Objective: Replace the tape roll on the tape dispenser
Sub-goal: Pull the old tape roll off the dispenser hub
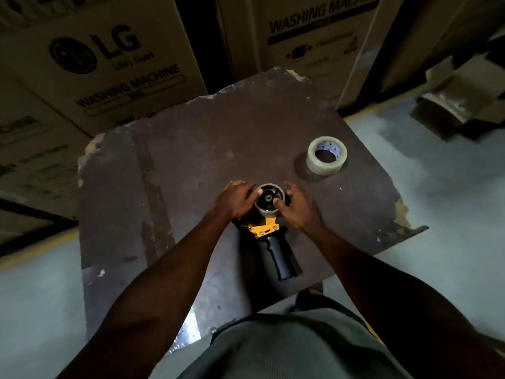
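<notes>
On the table (pixel 191 149), the tape roll (pixel 326 155) lies right of and behind the dispenser (pixel 269 228).

Matt, scuffed brown board on the tabletop (pixel 246 138), its edges chipped and showing pale, rough core. The tape dispenser (pixel 269 233) shows a yellow painted metal frame with bright screws, and its black handle (pixel 278 258) looks like ribbed plastic with a slight sheen. The spare tape roll (pixel 326 155) is glossy, translucent film on a printed paper core. Behind, the washing machine cartons (pixel 103 64) are plain matt cardboard. The floor (pixel 437 192) is smooth, pale and dully reflective.
</notes>
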A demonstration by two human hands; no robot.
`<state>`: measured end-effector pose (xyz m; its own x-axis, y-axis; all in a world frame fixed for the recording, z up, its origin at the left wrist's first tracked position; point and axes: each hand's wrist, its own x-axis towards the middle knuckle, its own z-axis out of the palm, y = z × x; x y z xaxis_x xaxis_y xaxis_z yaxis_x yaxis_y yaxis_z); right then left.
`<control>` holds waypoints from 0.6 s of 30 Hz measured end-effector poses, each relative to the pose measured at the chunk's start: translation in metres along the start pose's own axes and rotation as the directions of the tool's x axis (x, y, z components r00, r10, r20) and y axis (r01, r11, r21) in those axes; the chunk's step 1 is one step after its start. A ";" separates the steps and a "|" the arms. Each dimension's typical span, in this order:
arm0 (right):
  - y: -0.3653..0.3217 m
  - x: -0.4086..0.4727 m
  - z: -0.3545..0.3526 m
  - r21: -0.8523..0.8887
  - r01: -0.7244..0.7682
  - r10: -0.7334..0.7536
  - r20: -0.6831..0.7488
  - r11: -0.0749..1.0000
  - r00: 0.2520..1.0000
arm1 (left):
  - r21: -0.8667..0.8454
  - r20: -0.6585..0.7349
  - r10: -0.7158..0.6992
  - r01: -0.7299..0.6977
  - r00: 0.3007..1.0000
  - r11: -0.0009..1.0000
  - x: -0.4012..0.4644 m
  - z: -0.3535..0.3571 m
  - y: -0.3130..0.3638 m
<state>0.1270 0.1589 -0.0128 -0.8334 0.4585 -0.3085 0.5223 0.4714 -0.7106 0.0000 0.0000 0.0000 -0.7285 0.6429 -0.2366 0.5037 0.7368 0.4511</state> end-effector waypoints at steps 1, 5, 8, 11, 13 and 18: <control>0.000 0.002 0.001 0.043 -0.012 0.012 -0.007 0.999 1.000 | -0.023 0.018 0.038 -0.037 0.999 0.999 0.002 0.000 -0.001; 0.003 0.009 0.001 0.096 -0.093 0.092 0.017 0.991 0.996 | -0.039 0.117 0.015 -0.011 0.993 0.999 0.005 -0.004 -0.003; 0.011 0.021 0.005 0.097 -0.069 0.063 0.064 0.993 0.996 | -0.030 0.164 -0.025 0.031 0.986 0.999 0.010 -0.002 -0.009; 0.004 0.022 -0.001 0.141 -0.053 0.043 0.076 0.989 0.996 | -0.113 0.186 -0.017 0.038 0.982 0.993 0.013 -0.002 -0.007; 0.004 0.022 -0.003 0.161 -0.037 0.022 0.093 0.986 0.995 | -0.130 0.183 -0.020 0.044 0.983 0.991 0.014 -0.001 -0.006; 0.007 0.019 -0.003 0.243 -0.013 -0.022 0.142 0.970 0.990 | -0.163 0.214 -0.043 0.079 0.976 0.983 0.016 0.001 -0.007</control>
<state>0.1151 0.1735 -0.0221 -0.8618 0.3366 -0.3794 0.4740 0.2684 -0.8386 -0.0153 0.0055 -0.0076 -0.6336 0.6402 -0.4344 0.3618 0.7415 0.5651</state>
